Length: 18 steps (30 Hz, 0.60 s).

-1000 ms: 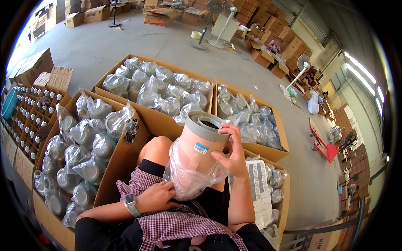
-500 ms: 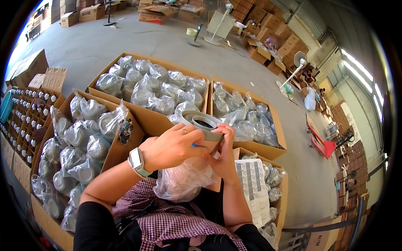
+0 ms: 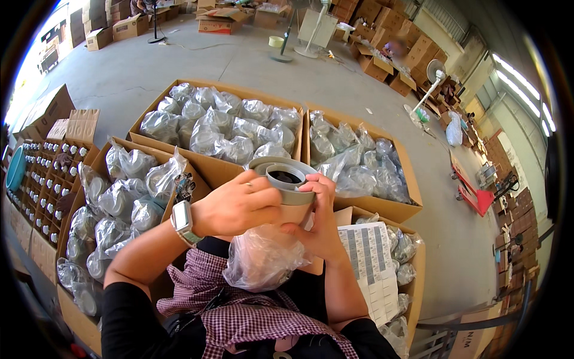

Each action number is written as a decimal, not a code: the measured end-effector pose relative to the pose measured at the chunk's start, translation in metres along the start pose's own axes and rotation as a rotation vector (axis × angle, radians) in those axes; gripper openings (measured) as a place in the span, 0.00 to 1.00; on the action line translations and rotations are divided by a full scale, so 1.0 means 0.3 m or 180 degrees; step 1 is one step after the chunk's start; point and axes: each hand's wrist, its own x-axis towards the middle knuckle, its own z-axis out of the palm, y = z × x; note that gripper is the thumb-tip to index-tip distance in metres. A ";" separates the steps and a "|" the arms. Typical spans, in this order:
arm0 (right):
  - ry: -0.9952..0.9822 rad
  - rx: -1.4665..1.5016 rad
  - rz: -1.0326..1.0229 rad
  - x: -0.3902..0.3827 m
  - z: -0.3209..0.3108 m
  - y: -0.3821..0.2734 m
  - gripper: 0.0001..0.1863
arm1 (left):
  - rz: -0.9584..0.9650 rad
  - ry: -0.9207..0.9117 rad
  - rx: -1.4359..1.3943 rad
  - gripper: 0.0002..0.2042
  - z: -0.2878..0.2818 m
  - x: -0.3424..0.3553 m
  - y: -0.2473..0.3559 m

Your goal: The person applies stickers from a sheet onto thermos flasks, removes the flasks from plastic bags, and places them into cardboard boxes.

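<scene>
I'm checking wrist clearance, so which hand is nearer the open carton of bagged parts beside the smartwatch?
Left. The left hand sits just right of that carton; the right hand is farther right, beyond the grey fitting.

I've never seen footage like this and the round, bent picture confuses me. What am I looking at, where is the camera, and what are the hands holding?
The camera sits on a person's head and looks down, so the arms entering from the bottom edge are their own. Its very wide lens bends straight lines near the rim. There is no machine here, only two bare hands. The left hand, with a watch on its wrist, and the right hand together grip a grey pipe fitting, seen from its open end. A clear plastic bag hangs crumpled below it. Around the person, on a warehouse floor, stand open cardboard boxes filled with similar bagged pieces. A sheet of printed labels lies to the right.
</scene>
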 end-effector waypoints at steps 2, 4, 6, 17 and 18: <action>0.0123 0.0226 0.0297 0.001 -0.009 0.005 0.47 | -0.0729 0.1376 -0.0897 0.04 0.035 -0.128 -0.014; 0.0289 0.0358 0.0562 -0.018 -0.033 0.039 0.47 | -0.2006 0.4057 -0.2334 0.03 -0.002 -0.226 -0.025; 0.0241 0.0265 0.0423 -0.016 -0.030 0.031 0.47 | -0.2362 0.3874 -0.1726 0.03 -0.008 -0.269 -0.030; 0.0156 0.0150 0.0345 0.007 -0.002 -0.010 0.48 | -0.2711 0.1531 -0.0563 0.21 0.161 -0.005 0.211; 0.0130 -0.0017 0.0293 0.002 -0.004 0.002 0.49 | -0.2773 0.1700 -0.0570 0.20 0.170 0.014 0.211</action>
